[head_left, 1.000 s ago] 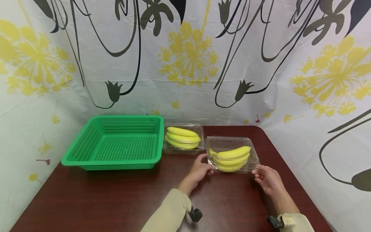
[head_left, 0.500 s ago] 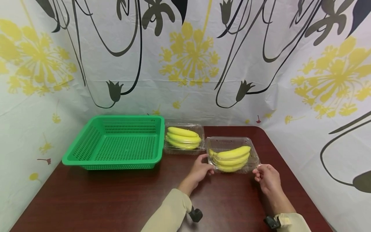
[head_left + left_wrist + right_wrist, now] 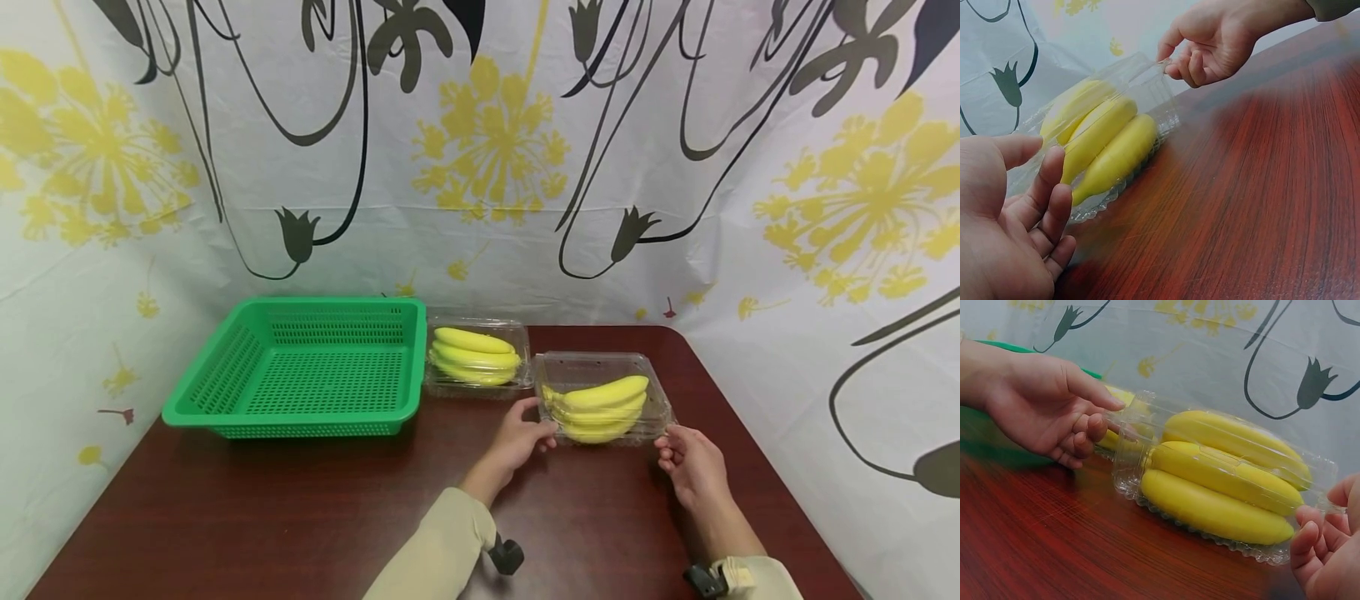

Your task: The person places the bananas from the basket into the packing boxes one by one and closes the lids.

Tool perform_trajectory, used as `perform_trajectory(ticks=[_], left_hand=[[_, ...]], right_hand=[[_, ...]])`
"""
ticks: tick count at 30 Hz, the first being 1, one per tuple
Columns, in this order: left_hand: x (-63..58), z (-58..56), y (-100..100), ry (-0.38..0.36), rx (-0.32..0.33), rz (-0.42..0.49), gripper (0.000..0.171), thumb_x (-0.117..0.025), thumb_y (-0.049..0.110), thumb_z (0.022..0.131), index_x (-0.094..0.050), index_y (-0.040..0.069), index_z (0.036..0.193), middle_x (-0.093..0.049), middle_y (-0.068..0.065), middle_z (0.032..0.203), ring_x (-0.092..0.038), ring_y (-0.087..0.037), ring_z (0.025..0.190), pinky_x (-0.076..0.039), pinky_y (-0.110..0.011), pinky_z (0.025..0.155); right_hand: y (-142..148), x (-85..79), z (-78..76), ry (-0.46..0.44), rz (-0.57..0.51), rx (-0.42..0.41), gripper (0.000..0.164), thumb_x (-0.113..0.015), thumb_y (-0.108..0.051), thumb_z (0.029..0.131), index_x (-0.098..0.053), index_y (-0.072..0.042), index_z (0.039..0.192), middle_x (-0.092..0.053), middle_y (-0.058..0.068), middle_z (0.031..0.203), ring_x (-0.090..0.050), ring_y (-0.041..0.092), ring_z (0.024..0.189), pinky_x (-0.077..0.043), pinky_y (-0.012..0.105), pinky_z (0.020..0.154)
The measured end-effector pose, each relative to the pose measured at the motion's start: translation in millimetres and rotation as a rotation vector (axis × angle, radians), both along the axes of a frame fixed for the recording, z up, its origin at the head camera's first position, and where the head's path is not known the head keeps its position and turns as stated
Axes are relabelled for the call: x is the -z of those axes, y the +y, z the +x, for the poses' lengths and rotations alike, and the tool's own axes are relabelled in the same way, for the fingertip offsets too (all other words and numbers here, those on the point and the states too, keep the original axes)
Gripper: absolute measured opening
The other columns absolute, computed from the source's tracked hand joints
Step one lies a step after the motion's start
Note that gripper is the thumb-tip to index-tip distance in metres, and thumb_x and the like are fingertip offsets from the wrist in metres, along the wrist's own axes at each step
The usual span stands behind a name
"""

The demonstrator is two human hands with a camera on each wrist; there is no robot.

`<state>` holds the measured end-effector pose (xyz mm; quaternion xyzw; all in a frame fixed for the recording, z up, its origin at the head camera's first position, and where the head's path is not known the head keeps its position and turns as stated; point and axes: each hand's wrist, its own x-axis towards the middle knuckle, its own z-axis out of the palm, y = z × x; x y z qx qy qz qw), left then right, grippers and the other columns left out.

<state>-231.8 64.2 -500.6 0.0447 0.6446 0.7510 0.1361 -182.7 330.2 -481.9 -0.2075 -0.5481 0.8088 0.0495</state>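
Note:
A clear plastic clamshell box (image 3: pixel 588 364) sits on the table at the right, with a bunch of yellow bananas (image 3: pixel 603 408) inside. Its lid lies over the fruit. At the box's near left corner, my left hand (image 3: pixel 517 442) pinches the plastic edge between thumb and index finger, the other fingers loosely bent. My right hand (image 3: pixel 696 467) pinches the near right corner with thumb and index finger, its other fingers curled in. Both grips show in the right wrist view, where the bananas (image 3: pixel 1216 500) lie between the two hands. Whether the lid's rim is latched I cannot tell.
Just behind and left of the box is a second clear box (image 3: pixel 517 379) with bananas (image 3: pixel 472 358) in it. A green perforated basket (image 3: pixel 292 421) stands at the back left, beside that box. Patterned cloth (image 3: pixel 487 250) hangs along the back and sides of the dark red table (image 3: pixel 300 517).

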Motion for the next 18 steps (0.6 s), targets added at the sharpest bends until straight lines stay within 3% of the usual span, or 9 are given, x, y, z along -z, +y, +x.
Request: perform_trajectory(ticks=[10,18], left_hand=[[-4.0,3.7,-3.5,-0.002,0.000,0.023,0.057,-0.069,0.011,0.089,-0.044,-0.001,0.139,-0.065,-0.003,0.068,-0.061,-0.014,0.062,-0.052,-0.032,0.066],[-5.1,6.9,-7.8,0.032,-0.033,0.013,0.056,-0.071,0.009,0.087,-0.046,0.000,0.137,-0.066,-0.009,0.071,-0.061,-0.018,0.064,-0.054,-0.040,0.069]], right_hand=[[1.6,-4.4,2.0,0.009,0.003,0.005,0.009,-0.054,-0.018,0.100,-0.052,-0.012,0.094,-0.063,0.001,0.065,-0.054,0.009,0.054,-0.047,0.022,0.048],[4.6,-4.7,5.0,-0.053,0.168,0.200,0.007,-0.056,-0.018,0.099,-0.053,-0.013,0.095,-0.059,-0.002,0.061,-0.049,0.008,0.046,-0.039,0.021,0.039]])
